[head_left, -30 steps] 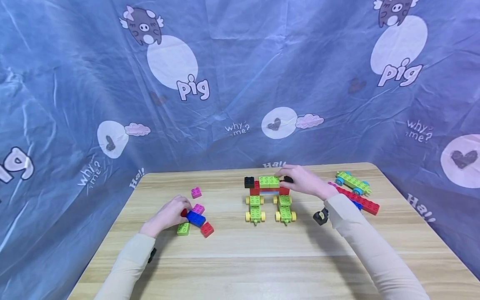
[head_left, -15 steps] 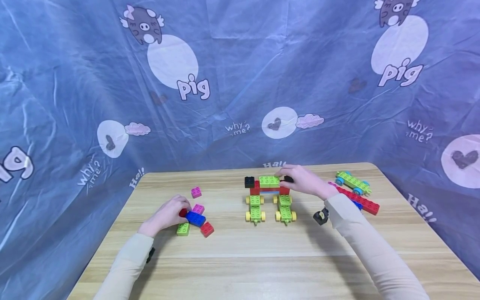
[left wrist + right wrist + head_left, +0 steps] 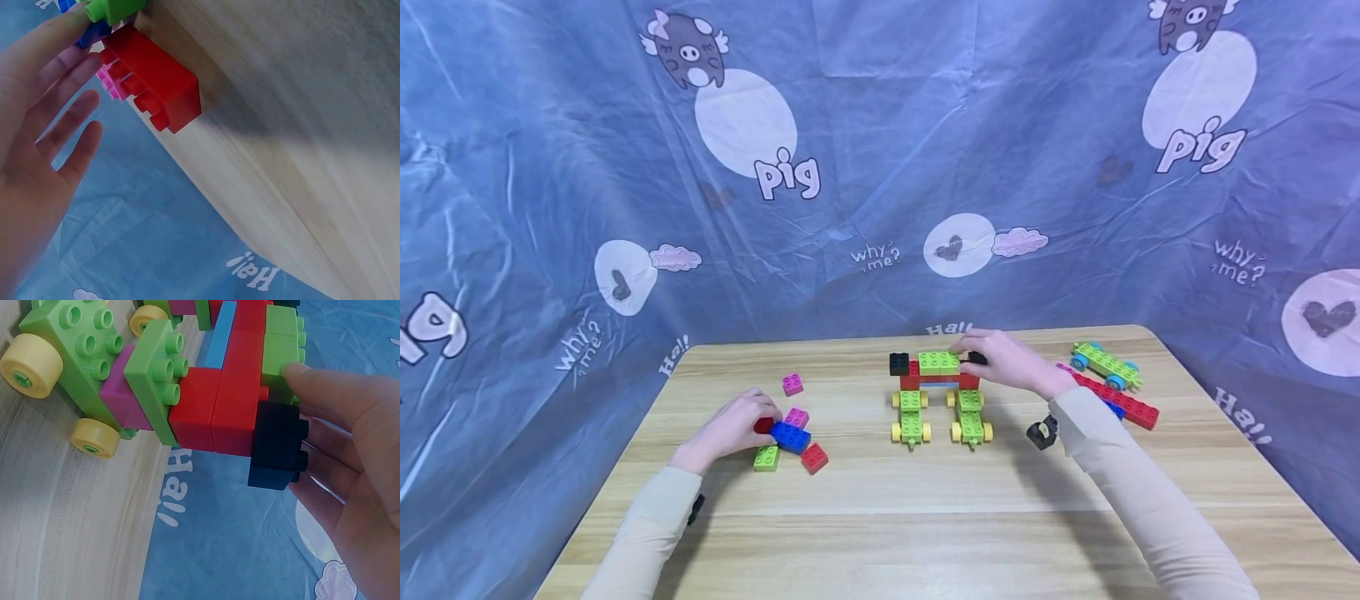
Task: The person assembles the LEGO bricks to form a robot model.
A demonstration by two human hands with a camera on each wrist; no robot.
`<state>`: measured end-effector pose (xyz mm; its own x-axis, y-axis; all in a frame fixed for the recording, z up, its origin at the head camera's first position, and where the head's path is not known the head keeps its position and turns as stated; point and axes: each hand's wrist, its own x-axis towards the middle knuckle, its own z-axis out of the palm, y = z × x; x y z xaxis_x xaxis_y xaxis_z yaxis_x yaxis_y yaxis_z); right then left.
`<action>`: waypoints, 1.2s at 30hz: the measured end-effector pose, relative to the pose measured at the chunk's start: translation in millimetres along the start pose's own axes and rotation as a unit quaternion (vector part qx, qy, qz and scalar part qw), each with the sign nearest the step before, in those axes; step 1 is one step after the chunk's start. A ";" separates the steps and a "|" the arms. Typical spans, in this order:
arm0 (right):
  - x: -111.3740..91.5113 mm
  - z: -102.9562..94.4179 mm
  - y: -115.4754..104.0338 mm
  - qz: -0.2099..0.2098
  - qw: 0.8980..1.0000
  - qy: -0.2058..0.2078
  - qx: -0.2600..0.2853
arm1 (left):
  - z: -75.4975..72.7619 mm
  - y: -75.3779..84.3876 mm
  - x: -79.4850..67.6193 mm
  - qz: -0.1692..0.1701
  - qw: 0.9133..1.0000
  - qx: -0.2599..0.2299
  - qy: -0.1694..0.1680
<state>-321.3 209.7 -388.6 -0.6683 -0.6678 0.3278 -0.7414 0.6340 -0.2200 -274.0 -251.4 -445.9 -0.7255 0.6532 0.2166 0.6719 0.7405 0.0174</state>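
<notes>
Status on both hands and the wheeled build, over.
Right hand holds wheeled build by one end. Build upright on yellow wheels. Left hand among loose bricks, grip unclear. Nearest clutter: red brick beside its fingers.

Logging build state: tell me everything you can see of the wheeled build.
The wheeled build stands upright on the wooden table, looking like glossy plastic. Two lime bases sit side by side, each with four yellow wheels. Purple bricks and lime plates join them to a red bridge, with a blue strip beneath. Lime bricks top its middle; black bricks sit at both ends. The right grip touches the right end, one digit against a lime brick.
</notes>
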 end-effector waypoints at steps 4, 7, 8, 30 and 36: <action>0.3 -0.2 0.7 -0.001 1.000 0.002 -0.001 | -1.8 -0.1 0.3 -0.007 1.000 -0.008 -0.005; 0.5 -0.7 0.6 -0.003 1.000 0.002 -0.001 | -2.6 -0.1 0.6 -0.014 1.000 -0.009 -0.010; 0.6 -0.9 0.4 -0.004 1.000 0.003 -0.001 | -3.1 0.1 0.7 -0.015 1.000 -0.009 -0.012; -1.3 -0.8 -1.5 -0.003 1.000 0.004 -0.004 | -32.1 8.0 3.5 -0.037 0.998 -0.049 0.010; -1.4 -1.2 -2.0 -0.002 1.000 0.000 0.002 | -39.3 10.9 8.1 -0.046 0.996 -0.069 0.035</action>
<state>-318.8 209.8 -387.5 -0.6654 -0.6699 0.3293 -0.7442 0.6296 -0.2229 -266.6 -244.2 -405.6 -0.7766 0.5666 0.2755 0.6198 0.7655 0.1728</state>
